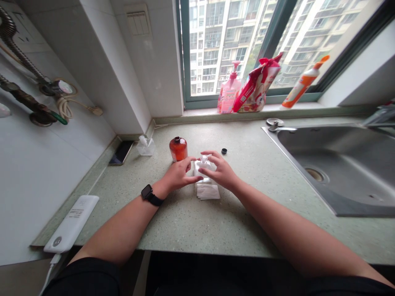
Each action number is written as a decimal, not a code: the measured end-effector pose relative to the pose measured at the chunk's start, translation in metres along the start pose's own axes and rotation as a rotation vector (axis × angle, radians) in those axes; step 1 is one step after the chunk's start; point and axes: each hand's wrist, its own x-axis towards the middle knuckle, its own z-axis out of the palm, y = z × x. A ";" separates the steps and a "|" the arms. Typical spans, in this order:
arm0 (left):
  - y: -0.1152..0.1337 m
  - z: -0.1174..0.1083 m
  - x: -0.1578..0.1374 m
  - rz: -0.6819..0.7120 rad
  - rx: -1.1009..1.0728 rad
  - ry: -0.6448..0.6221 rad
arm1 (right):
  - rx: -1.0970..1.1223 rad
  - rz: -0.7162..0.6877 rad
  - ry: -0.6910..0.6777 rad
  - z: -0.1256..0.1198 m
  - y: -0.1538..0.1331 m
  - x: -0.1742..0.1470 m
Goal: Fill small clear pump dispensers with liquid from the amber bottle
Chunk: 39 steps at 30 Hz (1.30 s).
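Note:
A small clear square pump bottle [200,167] with a whitish pump head stands on the counter between my hands. My left hand [179,174], wearing a black watch, is at its left side with thumb and index finger stretched apart; the index tip comes close to the bottle. My right hand [222,170] curls round the bottle's upper part from the right, thumb in front and fingers at the pump. Just behind my left hand stands an amber bottle [178,149] with an uncapped neck. A folded white tissue [208,191] lies in front of the pump bottle.
A black cap [224,151] lies to the right. On the left are another clear pump bottle [145,146], a phone [121,153] and a white power bank [72,222]. A steel sink [345,172] is on the right. A pink pump bottle [228,95] stands on the windowsill.

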 end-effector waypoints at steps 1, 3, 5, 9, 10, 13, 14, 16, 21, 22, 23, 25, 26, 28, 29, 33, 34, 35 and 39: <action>0.000 0.000 0.000 -0.002 0.005 -0.001 | -0.002 0.014 0.021 -0.002 0.002 0.000; 0.001 -0.001 0.000 -0.006 0.014 -0.003 | 0.004 0.046 0.058 -0.010 0.007 0.000; 0.001 -0.001 0.000 -0.005 0.016 -0.007 | 0.023 0.076 0.066 -0.019 0.012 -0.001; 0.000 -0.001 0.000 -0.002 0.018 -0.009 | 0.035 0.055 0.024 -0.022 0.012 -0.005; 0.000 0.000 0.000 -0.004 0.020 -0.007 | 0.033 0.034 0.011 -0.019 0.010 -0.005; -0.001 0.000 0.000 -0.005 0.015 -0.002 | 0.036 -0.009 -0.027 -0.005 0.003 -0.003; -0.001 0.001 0.000 -0.004 0.011 -0.002 | 0.037 -0.010 -0.033 -0.001 0.001 -0.001; 0.000 0.001 0.000 -0.002 0.004 -0.005 | 0.029 0.003 -0.019 0.003 0.000 0.002; 0.000 0.000 0.000 -0.014 0.003 -0.004 | 0.039 0.045 0.038 -0.008 0.008 0.005; -0.001 0.000 0.000 -0.015 0.002 -0.006 | 0.059 0.062 0.040 -0.012 0.010 0.004; -0.001 0.000 0.000 -0.016 0.000 -0.008 | 0.082 0.080 0.046 -0.016 0.011 0.003; -0.002 0.000 0.001 -0.016 -0.005 -0.013 | 0.117 0.092 0.059 -0.021 0.012 0.001; -0.002 0.000 0.001 -0.017 -0.005 -0.015 | 0.121 0.078 0.055 -0.022 0.012 0.000; -0.002 0.000 0.001 -0.019 -0.005 -0.016 | 0.097 0.023 0.028 -0.019 0.009 -0.001; -0.002 0.000 0.000 -0.019 -0.005 -0.015 | 0.077 -0.005 0.012 -0.016 0.007 -0.001; -0.001 0.001 0.000 -0.010 -0.011 -0.011 | 0.028 -0.031 -0.006 -0.004 0.001 0.003; -0.001 0.001 0.000 -0.010 -0.013 -0.010 | 0.028 -0.025 -0.002 -0.002 0.000 0.004; -0.001 0.001 0.000 -0.010 -0.015 -0.009 | 0.031 -0.019 0.005 -0.001 -0.001 0.005; -0.003 0.001 0.001 -0.014 -0.026 -0.020 | 0.074 -0.007 0.024 -0.006 -0.004 0.007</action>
